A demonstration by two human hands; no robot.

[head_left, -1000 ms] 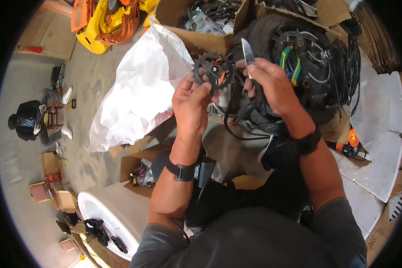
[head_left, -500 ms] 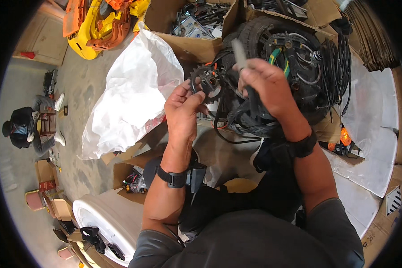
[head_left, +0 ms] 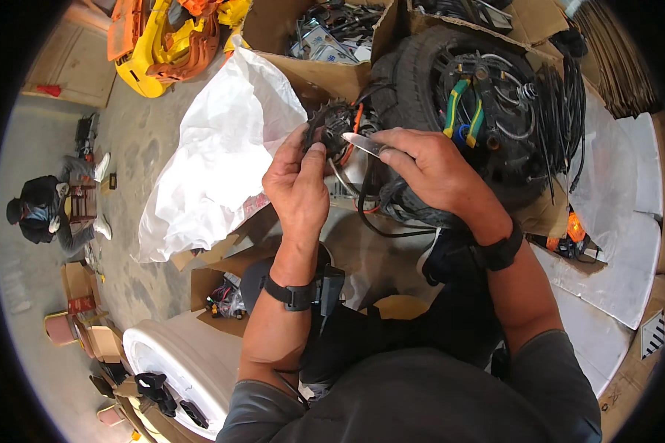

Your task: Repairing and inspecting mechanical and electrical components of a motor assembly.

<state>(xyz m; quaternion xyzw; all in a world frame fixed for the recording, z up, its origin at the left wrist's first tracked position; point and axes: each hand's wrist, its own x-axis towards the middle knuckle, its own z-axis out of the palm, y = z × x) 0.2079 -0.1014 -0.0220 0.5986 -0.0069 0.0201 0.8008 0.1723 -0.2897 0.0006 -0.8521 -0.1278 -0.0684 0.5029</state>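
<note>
1. A concrete floor stretches across the left of the room, where a seated person in dark clothing and white shoes sits well apart from you.
2. Below, a white tub with a rounded rim carries black items; above, orange and yellow plastic parts lie heaped on the floor.
3. A crumpled white sack spreads just left of your hands, with an open cardboard box of small bagged parts beneath it, near your left forearm.
4. Your left grip holds a black toothed wheel by its near edge, thumb and fingers pinched narrow. The wheel is tilted, raised between the sack and a large tyre.
5. At centre, a knife points its bright blade left at the wheel; whether the tip touches, you cannot tell from this angle.
6. Your right grip is closed on the knife, its handle mostly hidden by your fingers.
7. Behind that hand, pliers with green-and-yellow handles rest, opened, on the tyre's hub side, beside hanging black cables.
8. At far right, white panels lie below stacked cardboard, near an orange part.
</note>
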